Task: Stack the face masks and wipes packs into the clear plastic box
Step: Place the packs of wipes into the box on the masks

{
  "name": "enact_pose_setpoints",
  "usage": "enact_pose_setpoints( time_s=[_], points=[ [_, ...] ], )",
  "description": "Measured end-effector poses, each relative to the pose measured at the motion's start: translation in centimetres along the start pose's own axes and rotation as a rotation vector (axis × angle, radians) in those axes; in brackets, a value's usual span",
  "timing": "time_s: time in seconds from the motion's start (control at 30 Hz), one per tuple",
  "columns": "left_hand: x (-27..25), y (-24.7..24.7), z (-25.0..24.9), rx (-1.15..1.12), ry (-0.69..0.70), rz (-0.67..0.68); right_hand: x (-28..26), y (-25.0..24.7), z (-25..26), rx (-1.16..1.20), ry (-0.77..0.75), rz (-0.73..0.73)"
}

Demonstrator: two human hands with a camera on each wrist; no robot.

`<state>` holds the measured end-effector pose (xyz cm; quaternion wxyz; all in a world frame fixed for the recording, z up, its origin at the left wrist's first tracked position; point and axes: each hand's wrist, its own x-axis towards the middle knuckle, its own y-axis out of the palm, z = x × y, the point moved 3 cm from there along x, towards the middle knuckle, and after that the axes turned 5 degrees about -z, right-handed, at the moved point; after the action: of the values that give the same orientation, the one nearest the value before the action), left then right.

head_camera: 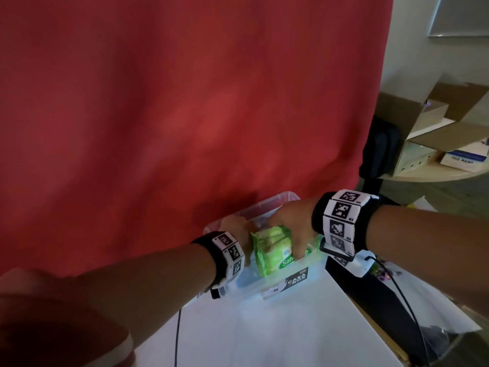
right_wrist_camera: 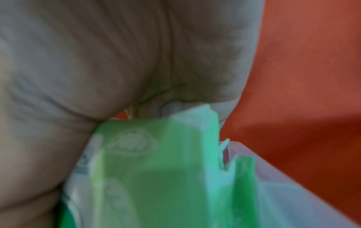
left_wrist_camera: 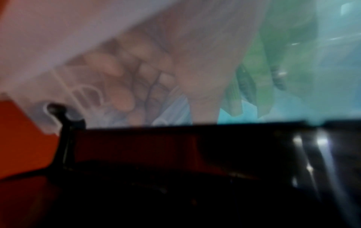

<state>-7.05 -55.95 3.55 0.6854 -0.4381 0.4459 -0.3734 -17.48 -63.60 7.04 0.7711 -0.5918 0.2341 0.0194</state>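
Note:
The clear plastic box (head_camera: 267, 205) stands on the white table against the red cloth. My right hand (head_camera: 291, 221) grips a green wipes pack (head_camera: 267, 255) from above, with the thumb on its near side, and holds it tilted in the box's opening. Close up, the wipes pack (right_wrist_camera: 156, 177) fills the right wrist view under my palm, beside the box rim (right_wrist_camera: 273, 177). My left hand (head_camera: 234, 226) is at the box's left wall, its curled fingers (left_wrist_camera: 121, 98) seen blurred through the plastic. Pale blue face masks (head_camera: 246, 282) lie in the box bottom.
A red cloth backdrop (head_camera: 185, 102) hangs right behind the box. At the far right, open cardboard boxes (head_camera: 434, 123) and a face mask carton (head_camera: 463, 157) sit on a round table. A black cable (head_camera: 177, 337) crosses the white table (head_camera: 264, 335).

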Motion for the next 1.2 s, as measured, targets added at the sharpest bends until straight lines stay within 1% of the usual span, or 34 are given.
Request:
enact_pose_setpoints(
  time_s=[0.1,0.27,0.4,0.6,0.8,0.9,0.97,1.13,1.2],
  points=[
    [0.1,0.2,0.1,0.077,0.04,-0.001,0.3,0.0,0.1,-0.004,0.0,0.007],
    [0.6,0.8,2.0,-0.123,0.033,-0.061,0.4,-0.2,0.8,-0.036,0.006,0.014],
    [1.0,1.4,3.2,-0.164,-0.033,-0.04,0.7,-0.4,2.1,-0.09,-0.032,0.045],
    [0.8,1.0,3.6,-0.23,-0.036,-0.018,1.0,-0.9,2.8,-0.073,-0.04,0.133],
    [0.2,0.0,3.3,-0.117,0.045,0.026,1.8,-0.2,3.5,-0.152,-0.017,0.259],
    [-0.1,-0.2,3.5,-0.103,0.067,0.058,2.3,0.2,3.8,-0.182,-0.012,0.281],
    [-0.5,-0.5,3.2,-0.075,0.085,0.077,2.5,0.5,3.8,-0.241,-0.009,0.287],
    [-1.6,-1.3,1.9,-0.135,0.123,-0.018,2.4,0.7,3.5,-0.278,-0.032,0.265],
    [-1.8,-1.1,1.3,-0.125,0.141,-0.011,2.3,0.8,3.3,-0.274,-0.013,0.269]
  ],
)
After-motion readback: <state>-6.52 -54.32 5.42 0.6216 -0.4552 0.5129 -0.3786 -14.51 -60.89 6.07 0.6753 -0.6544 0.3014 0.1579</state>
